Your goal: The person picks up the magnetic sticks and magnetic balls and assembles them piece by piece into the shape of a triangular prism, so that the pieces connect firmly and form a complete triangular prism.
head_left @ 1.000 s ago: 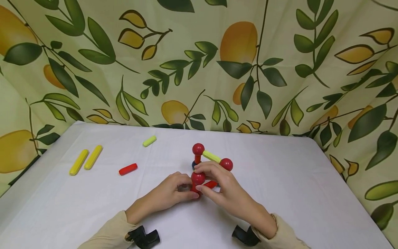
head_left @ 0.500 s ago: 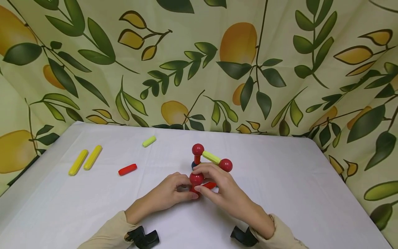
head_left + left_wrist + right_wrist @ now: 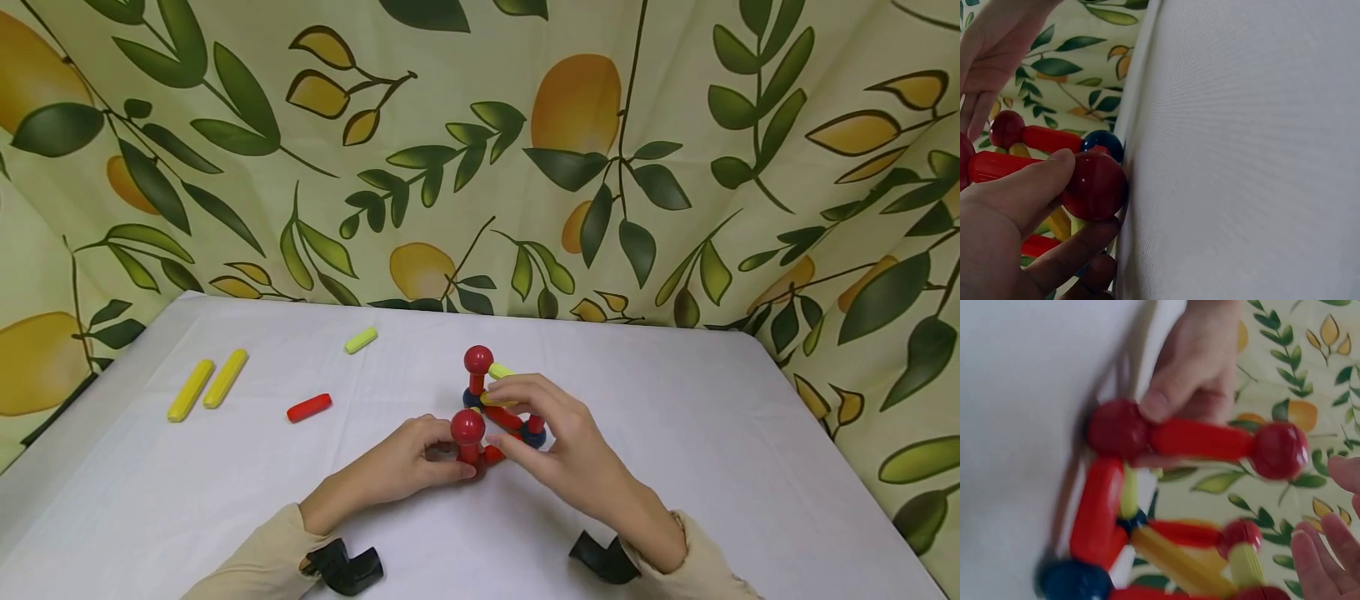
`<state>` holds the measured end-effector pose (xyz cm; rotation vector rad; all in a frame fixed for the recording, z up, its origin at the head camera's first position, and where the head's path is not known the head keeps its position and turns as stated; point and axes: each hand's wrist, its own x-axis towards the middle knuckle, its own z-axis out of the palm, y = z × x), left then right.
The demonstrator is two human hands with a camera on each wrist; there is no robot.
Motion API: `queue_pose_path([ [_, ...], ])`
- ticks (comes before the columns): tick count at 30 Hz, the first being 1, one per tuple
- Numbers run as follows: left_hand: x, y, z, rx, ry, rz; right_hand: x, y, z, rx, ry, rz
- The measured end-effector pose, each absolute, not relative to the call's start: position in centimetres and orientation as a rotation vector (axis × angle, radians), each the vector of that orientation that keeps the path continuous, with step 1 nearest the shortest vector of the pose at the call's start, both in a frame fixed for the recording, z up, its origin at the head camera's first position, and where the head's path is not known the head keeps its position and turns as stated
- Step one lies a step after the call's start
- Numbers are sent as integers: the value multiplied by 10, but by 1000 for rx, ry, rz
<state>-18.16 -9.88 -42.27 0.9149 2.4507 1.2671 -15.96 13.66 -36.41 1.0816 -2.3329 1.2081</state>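
Observation:
A toy frame of rods and balls stands on the table in the middle of the head view. My left hand (image 3: 408, 462) grips the red ball (image 3: 1096, 186) at its near lower corner, thumb on one side and fingers beneath. From that ball an upright red rod (image 3: 1200, 439) rises to a top red ball (image 3: 467, 427). My right hand (image 3: 558, 433) hovers beside the top ball, fingers loosely bent and holding nothing; the right wrist view shows a gap between them. Blue balls (image 3: 1075, 580) and a yellow rod (image 3: 1179, 559) form other parts. The right hand hides some of the far side.
Two long yellow rods (image 3: 191, 391) lie at the table's left. A short red rod (image 3: 309, 407) and a short light-green rod (image 3: 361, 340) lie nearer the middle. White cloth covers the table (image 3: 720, 467), with a leaf-patterned curtain (image 3: 465, 192) behind.
My right hand has let go of the top red ball and moved slightly right and up. The near upright has shifted a little left. The left hand keeps its grip.

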Motion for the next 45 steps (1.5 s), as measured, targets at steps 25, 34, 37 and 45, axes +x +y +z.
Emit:
queue_pose_path([
  [25,-183,-105,-412,867,2484,1110,-204,177,-396,900,-3044,1389],
  [34,-187,-112,-414,869,2489,1171,-204,172,-405,963,-3016,1428],
  [37,-187,-114,-413,868,2498,1167,-204,172,-406,952,-3008,1435],
  [45,-192,-125,-404,853,2517,1104,-206,175,-411,921,-2988,1535],
])
